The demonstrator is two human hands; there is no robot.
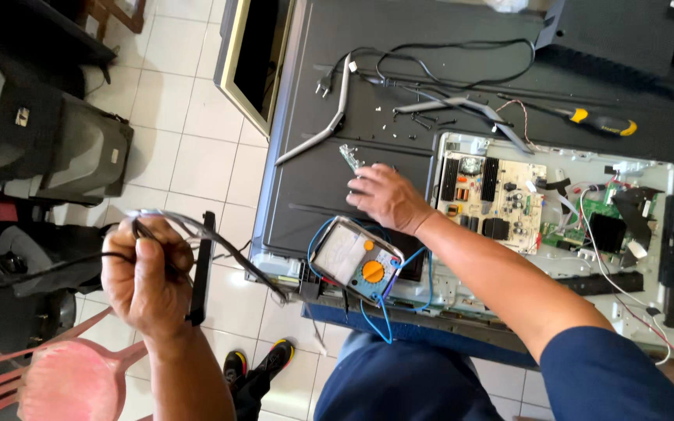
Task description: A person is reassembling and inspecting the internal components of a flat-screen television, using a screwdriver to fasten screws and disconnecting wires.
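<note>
Left hand (143,277) is up off the worktop's edge, fingers closed round a bundle of thin black test leads (196,234) — limp, light wire, probably best pinched near the probe ends, not the cord. Right hand (388,196) lies flat on the black TV back panel (313,179), fingers spread, gripping nothing. Just beside it, the analog multimeter (356,261), fragile-faced. Beyond, an exposed power board (489,199), screwdriver (602,122); white tiled floor (196,148) below.

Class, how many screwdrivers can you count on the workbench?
1: the screwdriver, yellow-and-black handled, lies at the bench's far right, above the circuit boards. Others may be hidden.
</note>
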